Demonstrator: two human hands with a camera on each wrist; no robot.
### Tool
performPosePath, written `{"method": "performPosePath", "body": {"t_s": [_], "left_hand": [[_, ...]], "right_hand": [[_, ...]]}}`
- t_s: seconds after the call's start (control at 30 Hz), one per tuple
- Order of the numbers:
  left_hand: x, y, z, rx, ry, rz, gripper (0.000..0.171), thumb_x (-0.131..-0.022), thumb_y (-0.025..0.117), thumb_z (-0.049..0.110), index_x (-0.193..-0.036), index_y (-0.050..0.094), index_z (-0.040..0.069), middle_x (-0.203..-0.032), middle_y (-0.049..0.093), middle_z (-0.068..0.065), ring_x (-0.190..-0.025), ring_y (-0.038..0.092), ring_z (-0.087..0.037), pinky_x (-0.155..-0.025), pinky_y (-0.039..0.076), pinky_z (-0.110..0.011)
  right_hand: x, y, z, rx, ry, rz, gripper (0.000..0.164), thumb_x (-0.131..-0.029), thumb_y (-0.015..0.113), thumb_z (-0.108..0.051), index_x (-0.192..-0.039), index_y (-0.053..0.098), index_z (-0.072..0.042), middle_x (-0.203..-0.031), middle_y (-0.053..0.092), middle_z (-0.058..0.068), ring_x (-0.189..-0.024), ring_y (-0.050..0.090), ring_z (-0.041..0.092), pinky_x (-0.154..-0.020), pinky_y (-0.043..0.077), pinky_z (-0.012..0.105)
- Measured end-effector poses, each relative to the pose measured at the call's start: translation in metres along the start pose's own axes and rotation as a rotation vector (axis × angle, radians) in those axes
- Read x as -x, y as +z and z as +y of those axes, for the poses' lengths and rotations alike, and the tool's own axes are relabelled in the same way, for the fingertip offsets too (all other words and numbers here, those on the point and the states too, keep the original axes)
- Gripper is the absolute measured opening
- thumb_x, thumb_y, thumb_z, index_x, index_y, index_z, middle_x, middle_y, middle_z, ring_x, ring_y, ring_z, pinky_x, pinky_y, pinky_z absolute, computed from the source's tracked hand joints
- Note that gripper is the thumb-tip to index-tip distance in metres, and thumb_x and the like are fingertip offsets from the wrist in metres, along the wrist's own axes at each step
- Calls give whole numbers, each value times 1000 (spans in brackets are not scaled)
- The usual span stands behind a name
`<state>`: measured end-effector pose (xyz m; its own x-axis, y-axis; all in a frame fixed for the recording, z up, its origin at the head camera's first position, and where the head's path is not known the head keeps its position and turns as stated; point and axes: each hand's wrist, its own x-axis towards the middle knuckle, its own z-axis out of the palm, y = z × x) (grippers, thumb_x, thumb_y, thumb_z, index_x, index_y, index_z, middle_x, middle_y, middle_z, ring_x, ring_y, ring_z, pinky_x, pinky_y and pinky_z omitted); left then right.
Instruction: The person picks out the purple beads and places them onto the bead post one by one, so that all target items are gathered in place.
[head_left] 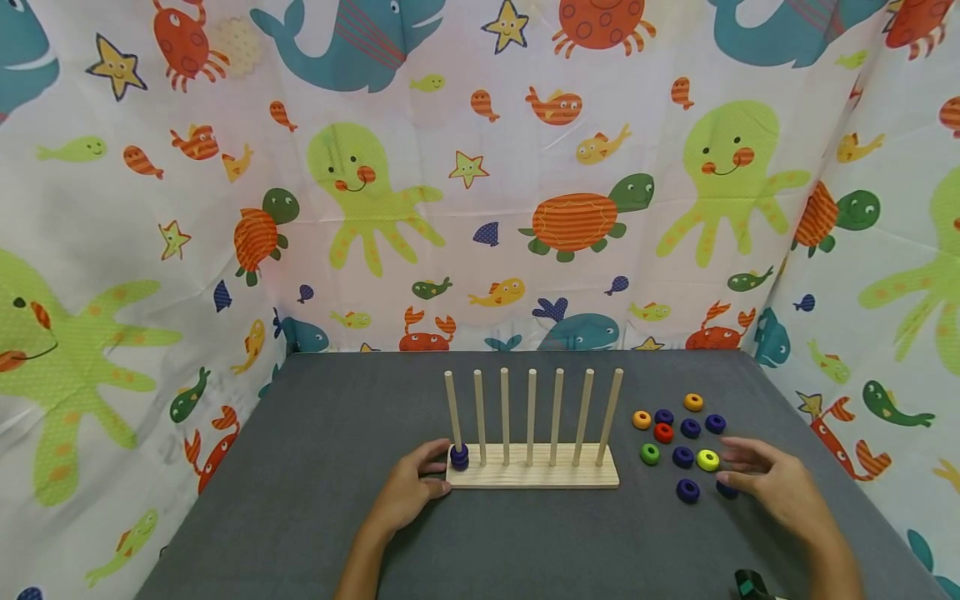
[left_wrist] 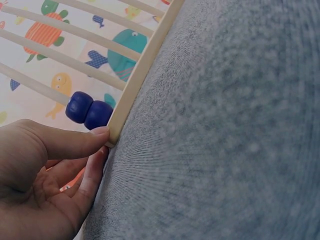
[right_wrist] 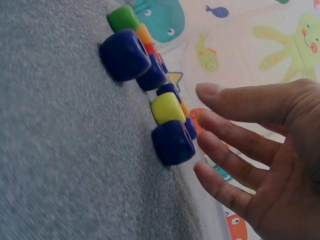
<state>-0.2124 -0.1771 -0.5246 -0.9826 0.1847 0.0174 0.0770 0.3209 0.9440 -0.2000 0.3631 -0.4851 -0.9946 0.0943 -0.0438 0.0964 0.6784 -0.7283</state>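
A pale wooden peg board with a row of upright pegs stands on the table. My left hand pinches its left end, the thumb at the front corner in the left wrist view. Two dark blue beads are stacked at the foot of the leftmost peg, just above that thumb. Over at the right, my right hand hovers with fingers spread and nothing in them. Nearest to its fingertips are a blue bead and a yellow bead; the hand partly covers that blue bead in the head view.
Loose beads lie right of the board: several blue, a green bead, a red bead and two orange ones. A dark object shows at the front edge of the grey table. A sea-animal curtain encloses the back and sides.
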Motion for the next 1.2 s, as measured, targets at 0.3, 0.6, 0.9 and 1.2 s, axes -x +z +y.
{"method": "performPosePath", "body": {"t_s": [0.3,0.6,0.9,1.2], "left_hand": [[0,-1,0,10,3,7,68,-88,75,-4,-152,55,4,-151,59,-19,-129,64,-37,-100,57,-50],[0,-1,0,-6,4,10,68,-87,75,-5,-152,55,3,-150,60,-19,-129,65,-37,-100,57,-49],[0,-1,1,-3,0,0,68,-88,74,-4,-152,54,2,-150,59,-21,-130,64,-37,-101,56,-51],[-1,0,0,-15,6,-6,68,-88,74,-5,-152,54,2,-152,58,-21,-130,64,-38,-101,57,-50]], "right_hand": [[-1,-6,6,30,13,-46,66,-87,87,-17,-141,59,9,-122,74,23,-88,67,1,-70,56,24],[-5,-5,11,33,64,-110,66,-85,88,-10,-141,59,10,-117,75,23,-95,72,20,-71,57,28],[-6,-3,15,57,99,-111,60,-84,90,-18,-134,66,7,-116,75,22,-98,70,25,-76,57,37],[-3,-6,11,101,99,-98,54,-93,83,-31,-131,70,5,-116,75,21,-99,68,27,-82,54,46]]}}
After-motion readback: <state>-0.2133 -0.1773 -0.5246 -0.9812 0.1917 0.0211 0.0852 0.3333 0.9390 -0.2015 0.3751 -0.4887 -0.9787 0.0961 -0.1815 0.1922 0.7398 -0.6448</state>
